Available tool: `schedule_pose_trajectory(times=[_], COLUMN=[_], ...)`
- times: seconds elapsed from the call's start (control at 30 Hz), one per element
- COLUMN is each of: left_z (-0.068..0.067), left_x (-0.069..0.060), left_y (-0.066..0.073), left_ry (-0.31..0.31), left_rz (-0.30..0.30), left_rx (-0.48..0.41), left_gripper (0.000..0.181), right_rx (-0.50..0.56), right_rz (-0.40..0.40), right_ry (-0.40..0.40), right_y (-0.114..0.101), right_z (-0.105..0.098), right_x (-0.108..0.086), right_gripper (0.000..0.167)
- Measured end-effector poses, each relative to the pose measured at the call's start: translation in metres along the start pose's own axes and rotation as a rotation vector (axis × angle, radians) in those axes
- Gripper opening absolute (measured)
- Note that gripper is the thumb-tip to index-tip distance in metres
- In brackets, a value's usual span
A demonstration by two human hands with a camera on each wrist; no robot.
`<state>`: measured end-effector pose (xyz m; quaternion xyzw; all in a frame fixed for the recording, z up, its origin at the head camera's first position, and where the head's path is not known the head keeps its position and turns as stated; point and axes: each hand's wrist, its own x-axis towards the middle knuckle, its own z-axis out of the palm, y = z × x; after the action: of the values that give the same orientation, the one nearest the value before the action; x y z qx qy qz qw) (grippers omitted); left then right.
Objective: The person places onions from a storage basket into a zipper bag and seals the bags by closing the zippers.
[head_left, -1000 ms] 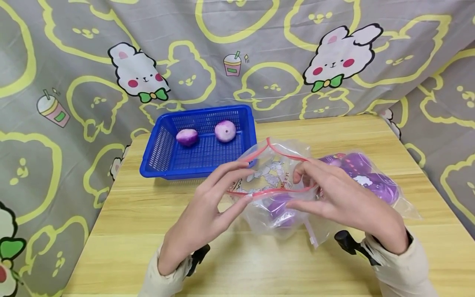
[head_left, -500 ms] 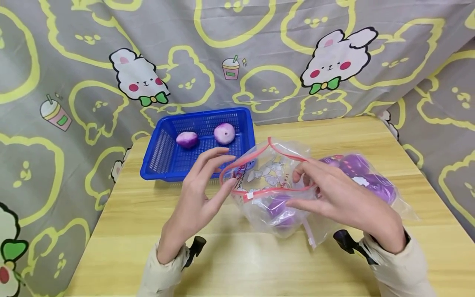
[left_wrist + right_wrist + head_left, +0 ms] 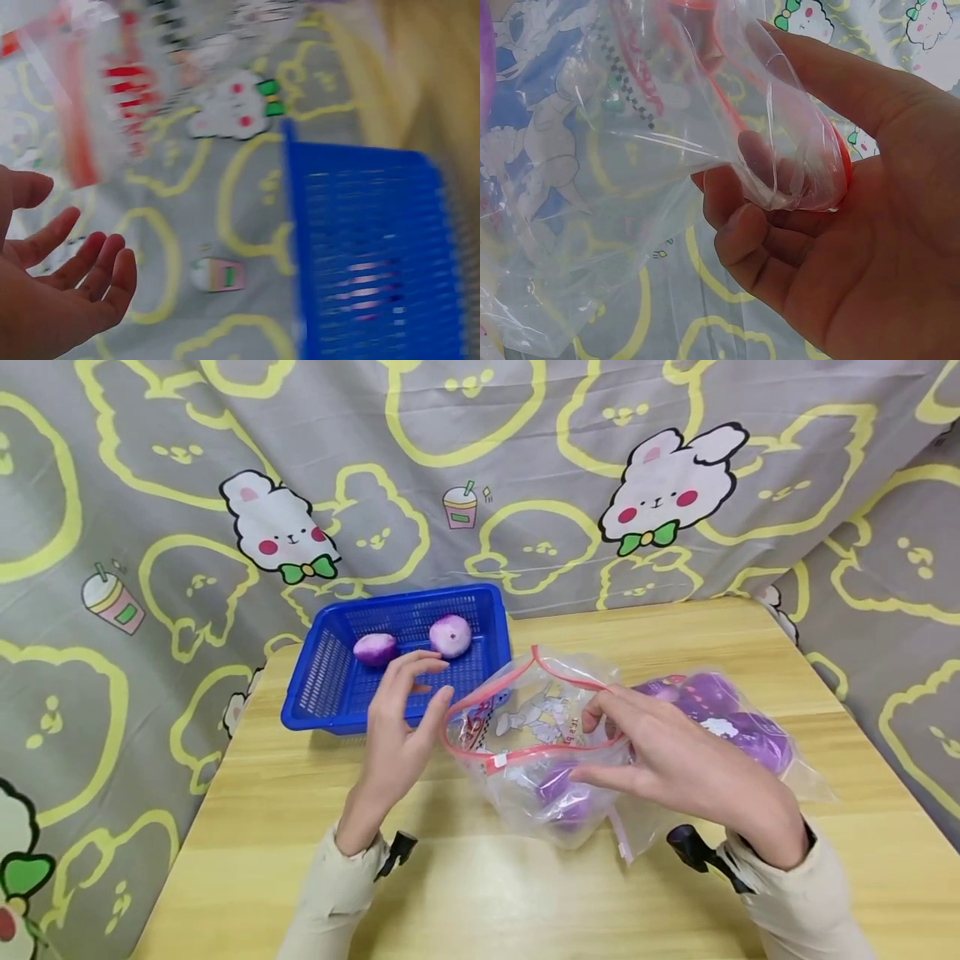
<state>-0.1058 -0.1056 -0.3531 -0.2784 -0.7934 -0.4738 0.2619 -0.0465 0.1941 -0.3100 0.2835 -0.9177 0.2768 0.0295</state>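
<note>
My right hand grips the right side of a clear zip bag, its mouth edged in red and standing wide. In the right wrist view, curled fingers hold the rim of the clear plastic. My left hand holds nothing; its fingers are loosely bent, by the front of a blue basket. Two purple-and-white onions, one flatter and one rounder, lie in that basket. Something purple shows through the held bag; whether it is inside or behind, I cannot tell.
Another clear bag with several purple round things lies on the right of the wooden table. A white slider sticks out below the held bag. Patterned grey cloth hangs behind the table.
My left hand has let go of the bag's left rim and moved left towards the basket. The right hand keeps its hold, and the bag mouth stays wide.
</note>
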Motion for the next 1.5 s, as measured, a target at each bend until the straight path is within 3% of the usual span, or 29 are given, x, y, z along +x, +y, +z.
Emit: schedule_pose_trajectory(times=[0.17,0.4,0.6,0.77,0.87,1.13,1.33,1.5], left_z=[0.009,0.002,-0.003,0.001,0.001,0.0,0.003,0.008], left_x=[-0.001,0.003,0.013,0.028,0.037,0.066,0.091,0.113], left_y=[-0.024,-0.056,-0.08,-0.093,-0.097,-0.09,-0.09,-0.089], left_ry=[-0.021,-0.032,-0.113,-0.213,-0.279,-0.441,-0.576,-0.633], left_rz=[-0.048,-0.089,-0.169,-0.196,-0.219,-0.298,-0.354,-0.339], left_rx=[0.035,0.13,0.212,0.282,0.311,0.261,0.317,0.346], left_gripper=[0.022,0.023,0.026,0.03,0.033,0.033,0.037,0.039], right_rx=[-0.007,-0.013,-0.023,-0.027,-0.023,-0.016,-0.014,-0.013], right_rz=[0.005,-0.011,-0.018,-0.016,-0.017,-0.016,-0.014,-0.007], right_ry=[-0.003,0.005,0.0,-0.004,-0.008,-0.012,-0.015,-0.02], right_y=[0.001,0.001,0.002,0.002,0.002,0.002,0.002,0.003], right_z=[0.001,0.003,0.004,0.004,0.005,0.005,0.004,0.002], right_x=[0.001,0.002,0.004,0.005,0.006,0.006,0.005,0.002], right_gripper=[0.037,0.035,0.034,0.035,0.036,0.036,0.036,0.034])
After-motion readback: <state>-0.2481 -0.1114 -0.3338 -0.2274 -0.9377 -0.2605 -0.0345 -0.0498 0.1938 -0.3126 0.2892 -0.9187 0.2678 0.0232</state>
